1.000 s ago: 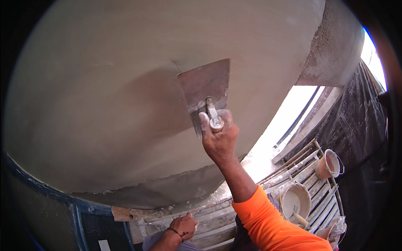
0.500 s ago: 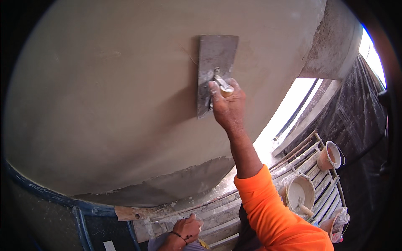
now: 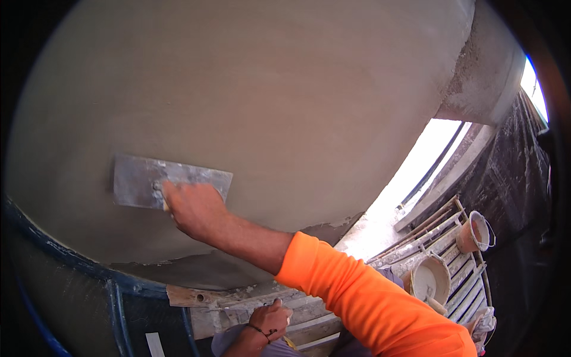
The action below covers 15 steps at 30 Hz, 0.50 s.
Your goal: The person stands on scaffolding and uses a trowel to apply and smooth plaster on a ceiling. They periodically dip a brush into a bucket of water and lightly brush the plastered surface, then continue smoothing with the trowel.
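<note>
My right hand (image 3: pixel 199 209), in an orange sleeve, is wrapped round the handle of a plastering trowel (image 3: pixel 134 178). The trowel's rectangular metal blade lies lengthwise against the smooth grey-brown plastered wall (image 3: pixel 309 125), at its lower left. Most of the handle is hidden by my fingers. Low in the view, near my lap, my left hand (image 3: pixel 270 318) is closed with a dark cord at its wrist. A small pale bit shows by its fingers, but I cannot make out what it is. Below the trowel, the plaster ends in a ragged edge over a darker grey strip (image 3: pixel 184 271).
A slatted wooden platform (image 3: pixel 312 329) runs below the wall and off to the right. On it stand a wide bucket of pale mix (image 3: pixel 429 278), a smaller bucket (image 3: pixel 473 232) and another container with plastic (image 3: pixel 483 324). A blue metal frame (image 3: pixel 116 315) borders the lower left.
My right hand has swept the trowel down and to the left across the wall. The blade has turned from upright to nearly level. My left hand has barely moved.
</note>
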Each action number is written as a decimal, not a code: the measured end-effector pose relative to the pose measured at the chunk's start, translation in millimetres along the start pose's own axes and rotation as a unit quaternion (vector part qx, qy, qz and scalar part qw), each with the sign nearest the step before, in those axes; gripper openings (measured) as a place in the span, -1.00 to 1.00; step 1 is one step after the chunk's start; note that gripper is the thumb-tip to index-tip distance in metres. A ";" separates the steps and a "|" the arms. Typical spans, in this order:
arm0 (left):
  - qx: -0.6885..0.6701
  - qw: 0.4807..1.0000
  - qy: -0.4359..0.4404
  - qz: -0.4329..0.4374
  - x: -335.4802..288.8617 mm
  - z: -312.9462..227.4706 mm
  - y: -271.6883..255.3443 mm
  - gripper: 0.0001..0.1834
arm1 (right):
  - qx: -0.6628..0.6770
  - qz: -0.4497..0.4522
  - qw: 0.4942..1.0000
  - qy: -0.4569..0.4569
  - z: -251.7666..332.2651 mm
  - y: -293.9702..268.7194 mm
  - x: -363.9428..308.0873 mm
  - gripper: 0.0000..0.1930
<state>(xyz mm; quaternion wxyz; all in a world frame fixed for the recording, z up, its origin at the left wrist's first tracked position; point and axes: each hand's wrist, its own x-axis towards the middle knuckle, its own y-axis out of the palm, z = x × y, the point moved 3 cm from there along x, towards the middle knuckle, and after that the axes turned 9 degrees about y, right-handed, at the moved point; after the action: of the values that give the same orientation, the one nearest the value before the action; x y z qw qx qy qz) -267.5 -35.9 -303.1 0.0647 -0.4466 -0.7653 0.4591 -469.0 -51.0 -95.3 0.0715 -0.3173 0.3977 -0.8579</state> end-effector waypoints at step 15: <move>0.005 1.000 0.004 0.012 6.0 -0.2 1.8 -0.70 | 0.307 -0.021 0.945 0.108 -58.6 -108.5 -88.1 -0.68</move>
<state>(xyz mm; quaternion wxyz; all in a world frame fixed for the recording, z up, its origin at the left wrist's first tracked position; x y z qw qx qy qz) -269.9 -31.0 -306.2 0.0646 -0.4576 -0.7573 0.4615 -420.7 92.5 -87.6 0.1040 -0.1932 0.1133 -0.9690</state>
